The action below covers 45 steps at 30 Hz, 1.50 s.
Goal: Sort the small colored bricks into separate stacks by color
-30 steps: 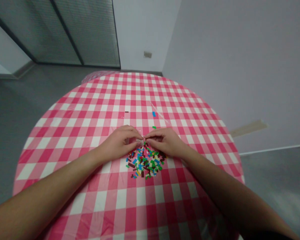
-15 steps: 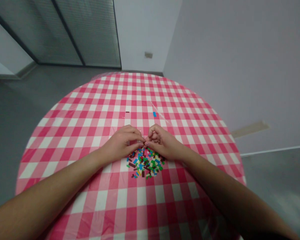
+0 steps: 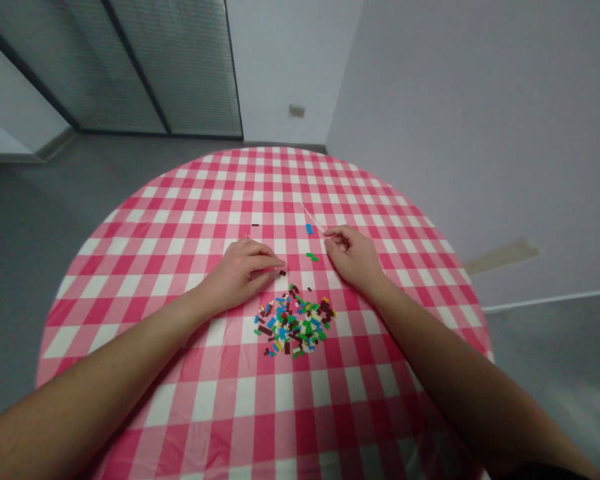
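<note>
In my left hand [image 3: 247,270] the thumb and fingers close at the tips on a small dark brown brick [image 3: 283,273], just above the far side of a pile of mixed toy bricks [image 3: 293,327]. My right hand [image 3: 355,257] is apart from it, to the right, fingers curled in a pinch; whatever is between them, if anything, is hidden. Left of that hand lie green bricks [image 3: 313,257], offset from each other. A blue brick [image 3: 309,229] lies a little farther out.
A round table with a red-and-white checked cloth [image 3: 205,393] carries everything. A thin dark brown brick [image 3: 255,225] lies beyond my left hand. A grey wall [image 3: 480,133] rises on the right, and a glass partition [image 3: 195,67] stands behind the table.
My hands were together over the pile's far edge and have parted. The right moved right and away from me, uncovering the green bricks; the left drew slightly back to the left.
</note>
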Available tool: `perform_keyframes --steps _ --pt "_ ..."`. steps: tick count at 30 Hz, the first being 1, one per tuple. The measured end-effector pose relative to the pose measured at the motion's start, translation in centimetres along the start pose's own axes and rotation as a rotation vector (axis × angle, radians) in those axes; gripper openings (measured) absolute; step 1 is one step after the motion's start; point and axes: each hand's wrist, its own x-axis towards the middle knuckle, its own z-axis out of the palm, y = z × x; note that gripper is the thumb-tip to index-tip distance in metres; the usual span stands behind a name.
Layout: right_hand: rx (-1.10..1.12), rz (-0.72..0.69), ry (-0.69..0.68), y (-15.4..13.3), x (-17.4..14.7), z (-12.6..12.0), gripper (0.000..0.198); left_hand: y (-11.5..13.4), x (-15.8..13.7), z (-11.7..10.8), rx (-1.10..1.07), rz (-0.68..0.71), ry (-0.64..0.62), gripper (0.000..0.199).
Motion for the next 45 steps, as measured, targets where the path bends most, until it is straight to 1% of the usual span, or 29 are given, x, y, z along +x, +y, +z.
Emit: perform_keyframes --steps 1,3,8,10,13,15,18,21,28,34,38,42,45 --pt "-0.012 -0.011 -0.003 -0.1 -0.1 0.1 0.021 0.2 0.0 0.2 0.009 0.038 -0.030 0.020" --pt "-0.036 -0.026 -0.007 -0.1 -0.2 0.3 0.022 0.5 0.0 0.7 0.049 0.066 -0.067 0.020" --pt "-0.071 -0.040 -0.023 0.1 -0.1 0.6 0.025 0.3 0.2 1.3 0.108 0.030 -0.077 0.019" --pt "-0.090 -0.080 -0.070 0.3 0.0 0.5 0.023 0.2 0.3 1.3 0.106 0.031 -0.081 0.020" --pt "-0.135 -0.194 -0.197 0.5 0.2 0.3 0.019 0.2 0.4 1.2 0.091 0.045 -0.082 0.019" --pt "-0.167 -0.245 -0.266 0.7 0.3 0.1 0.020 0.2 0.5 1.0 0.070 0.053 -0.089 0.018" --pt "-0.203 -0.266 -0.329 0.7 0.3 -0.1 0.026 0.4 0.6 0.9 0.046 0.055 -0.126 0.017" --pt "-0.239 -0.262 -0.376 0.6 0.4 -0.1 0.027 0.3 0.6 0.8 0.043 0.056 -0.133 0.016" --pt "-0.245 -0.249 -0.398 0.5 0.6 -0.4 0.024 -0.1 0.3 0.8 0.072 0.004 -0.080 0.014" --pt "-0.227 -0.250 -0.386 0.6 0.7 -0.4 0.019 -0.4 0.4 0.5 0.162 0.056 -0.085 0.014" --pt "-0.225 -0.266 -0.387 0.7 0.7 -0.5 0.017 -0.8 0.4 0.6 0.185 0.076 -0.055 0.013" --pt "-0.220 -0.266 -0.381 0.7 0.7 -0.5 0.017 -1.3 0.2 0.8 0.157 0.024 -0.019 0.012" --pt "-0.210 -0.265 -0.374 0.7 0.7 -0.5 0.018 -1.5 0.2 0.8 0.133 -0.007 -0.022 0.011"
